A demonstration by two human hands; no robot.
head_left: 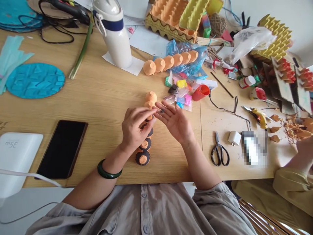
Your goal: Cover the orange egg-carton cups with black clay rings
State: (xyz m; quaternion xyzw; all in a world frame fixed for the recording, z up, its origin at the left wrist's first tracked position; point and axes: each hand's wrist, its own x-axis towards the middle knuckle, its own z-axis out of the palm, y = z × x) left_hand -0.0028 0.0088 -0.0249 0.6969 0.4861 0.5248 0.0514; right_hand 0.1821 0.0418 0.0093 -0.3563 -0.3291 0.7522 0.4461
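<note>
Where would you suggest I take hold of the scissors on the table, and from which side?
Probably best by the black looped handles of the scissors, from the near table edge: the loops face that edge while the blades point away. The right hand seems handiest, but first needs its small dark lump put down.

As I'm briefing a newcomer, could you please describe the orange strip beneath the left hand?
On the wooden table, find the white thermos, then, nearer the wearer, the left hand. Partly beneath that hand lies the strip of orange cups. Unlike the all-orange strip by the blue plastic, its nearest cups are black around orange tips.
</note>
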